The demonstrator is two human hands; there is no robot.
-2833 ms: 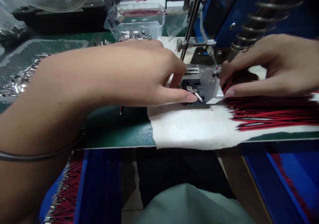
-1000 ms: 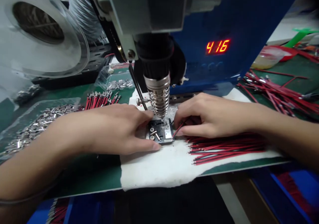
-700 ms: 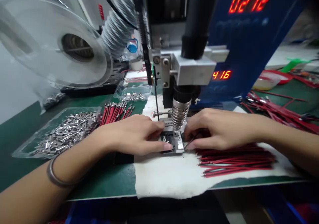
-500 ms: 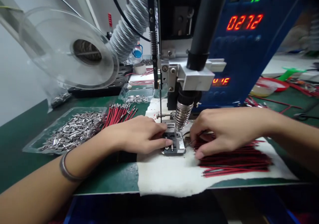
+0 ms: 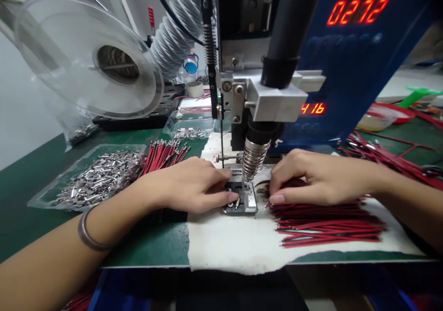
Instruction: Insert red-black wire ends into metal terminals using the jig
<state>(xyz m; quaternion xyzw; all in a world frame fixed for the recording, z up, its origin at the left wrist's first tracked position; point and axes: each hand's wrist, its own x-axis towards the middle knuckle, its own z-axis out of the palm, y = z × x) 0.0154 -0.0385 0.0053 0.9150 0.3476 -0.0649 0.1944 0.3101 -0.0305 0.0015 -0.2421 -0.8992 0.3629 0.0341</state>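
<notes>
My left hand (image 5: 188, 184) rests on the bench with thumb and forefinger pinched at the left edge of a small black metal fixture (image 5: 242, 200), touching a tiny metal terminal there. My right hand (image 5: 313, 177) lies on the right side of the fixture, fingers curled and pinched on the ends of thin red-and-black wires (image 5: 325, 221) that fan out over a white cloth (image 5: 235, 244). A ribbed metal nozzle (image 5: 254, 156) of the blue machine hangs just above the fixture, between both hands.
A clear tray of several loose metal terminals (image 5: 93, 179) sits at the left, beside a bundle of finished red wires (image 5: 164, 153). A big clear reel (image 5: 93, 62) stands behind. The blue machine (image 5: 360, 62) shows red digits. More red wires (image 5: 391, 154) lie at the far right.
The view rose from a close look at the fixture to the whole machine. My right hand slid back onto the wire ends beside the fixture; my left hand stayed pinched at the fixture.
</notes>
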